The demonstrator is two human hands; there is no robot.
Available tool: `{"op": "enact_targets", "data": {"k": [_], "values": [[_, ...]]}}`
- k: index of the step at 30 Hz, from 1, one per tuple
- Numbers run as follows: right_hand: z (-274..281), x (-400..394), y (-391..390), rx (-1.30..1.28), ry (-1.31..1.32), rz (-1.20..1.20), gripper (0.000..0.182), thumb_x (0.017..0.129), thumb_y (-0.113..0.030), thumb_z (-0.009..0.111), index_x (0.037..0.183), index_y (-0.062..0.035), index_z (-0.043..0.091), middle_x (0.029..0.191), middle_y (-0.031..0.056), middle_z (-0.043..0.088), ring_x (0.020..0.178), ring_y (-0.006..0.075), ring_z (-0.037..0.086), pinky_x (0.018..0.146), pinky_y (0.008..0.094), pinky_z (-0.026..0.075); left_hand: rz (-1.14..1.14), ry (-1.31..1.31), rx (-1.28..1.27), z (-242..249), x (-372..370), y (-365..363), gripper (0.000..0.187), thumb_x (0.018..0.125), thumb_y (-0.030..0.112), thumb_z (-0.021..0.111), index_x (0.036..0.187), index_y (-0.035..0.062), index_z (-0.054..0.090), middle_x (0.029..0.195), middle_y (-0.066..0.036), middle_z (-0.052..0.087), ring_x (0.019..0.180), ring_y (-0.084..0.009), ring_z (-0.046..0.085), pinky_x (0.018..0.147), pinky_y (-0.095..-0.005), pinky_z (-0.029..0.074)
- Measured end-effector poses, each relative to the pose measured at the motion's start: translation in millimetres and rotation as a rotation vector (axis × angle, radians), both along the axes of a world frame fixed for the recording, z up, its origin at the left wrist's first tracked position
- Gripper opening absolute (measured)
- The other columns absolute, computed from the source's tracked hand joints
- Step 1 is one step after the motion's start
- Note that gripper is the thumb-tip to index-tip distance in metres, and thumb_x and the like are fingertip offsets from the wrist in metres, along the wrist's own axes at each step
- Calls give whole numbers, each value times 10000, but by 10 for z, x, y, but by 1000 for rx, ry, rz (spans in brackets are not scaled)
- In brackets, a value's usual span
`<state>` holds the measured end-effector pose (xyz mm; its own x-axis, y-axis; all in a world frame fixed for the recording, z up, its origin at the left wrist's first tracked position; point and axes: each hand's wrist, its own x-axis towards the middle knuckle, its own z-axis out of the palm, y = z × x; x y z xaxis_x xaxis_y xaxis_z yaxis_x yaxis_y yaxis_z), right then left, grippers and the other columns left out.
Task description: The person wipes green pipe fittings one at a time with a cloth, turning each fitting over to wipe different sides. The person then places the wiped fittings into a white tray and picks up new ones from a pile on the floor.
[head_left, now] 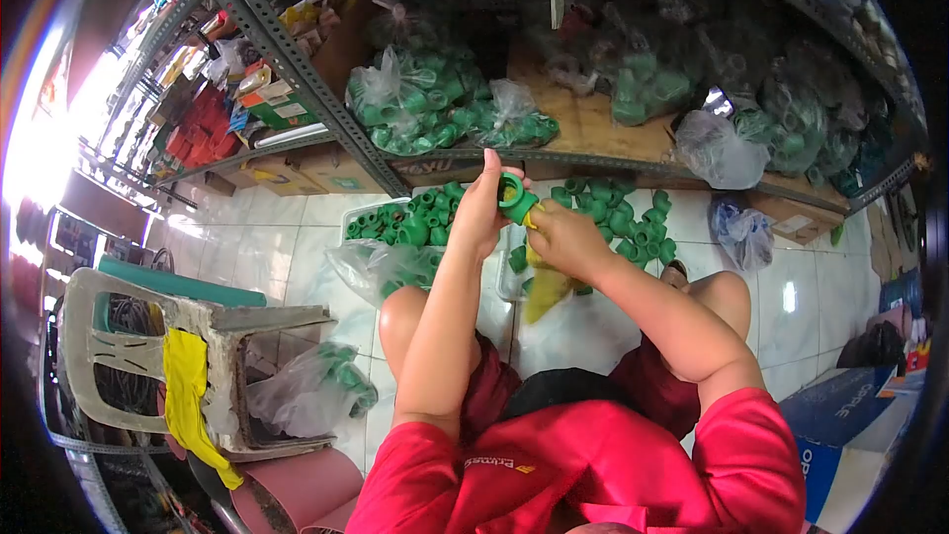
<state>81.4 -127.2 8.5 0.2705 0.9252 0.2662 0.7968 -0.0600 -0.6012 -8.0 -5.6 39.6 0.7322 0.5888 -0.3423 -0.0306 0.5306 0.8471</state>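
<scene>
Just in front of the shelf [615,136], the left hand [480,210] curled round a green fitting [514,200], apparently steadying it while the right hand [571,241] pinched a yellow cloth [546,295] against its end. Loose fittings [645,231] lay before the shelf, near a white tray [347,222] that a clear bag [368,271] partly hid from me.

Left hand [478,216] partly hidden, red shirt [603,450] cut off below

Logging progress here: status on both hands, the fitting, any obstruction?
Left hand holding green fitting. Right hand gripping yellow cloth against it. Nothing visibly blocking.
</scene>
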Motion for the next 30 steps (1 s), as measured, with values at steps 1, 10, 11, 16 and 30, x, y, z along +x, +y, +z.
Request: {"op": "enact_targets", "data": {"k": [1,10,11,16,30], "values": [[-12,-9,11,-20,3,0,207,753,-164,540,910,-29,537,844,144,525,742,327,536,662,380,428,3,-1,1,-43,19,7,511,871,507,354,980,35,516,960,-122,575,888,-212,558,821,-358,445],[196,247,37,-114,1534,168,233,766,-166,550,964,-43,539,802,59,589,705,163,580,649,309,462,41,-661,55,-150,212,-52,332,916,323,376,793,37,491,850,-95,530,923,-247,520,855,-380,419],[237,252,14,-139,2028,194,253,764,-171,559,982,-46,535,800,59,587,690,159,575,649,300,468,40,-661,53,-152,214,-55,332,916,323,376,793,37,491,850,-95,530,923,-247,520,855,-380,419],[278,169,42,-14,1600,86,198,787,-186,525,921,-41,537,791,94,596,697,198,588,635,333,475,5,-493,-86,-92,179,-22,304,902,329,395,905,52,519,940,-92,554,942,-232,521,828,-415,438],[331,238,35,3,2031,204,241,809,-191,544,995,-39,523,890,84,602,780,196,597,728,319,482,229,-465,86,-133,274,-234,182,903,253,462,979,89,483,864,-22,520,759,-97,523,634,-226,455]]}}
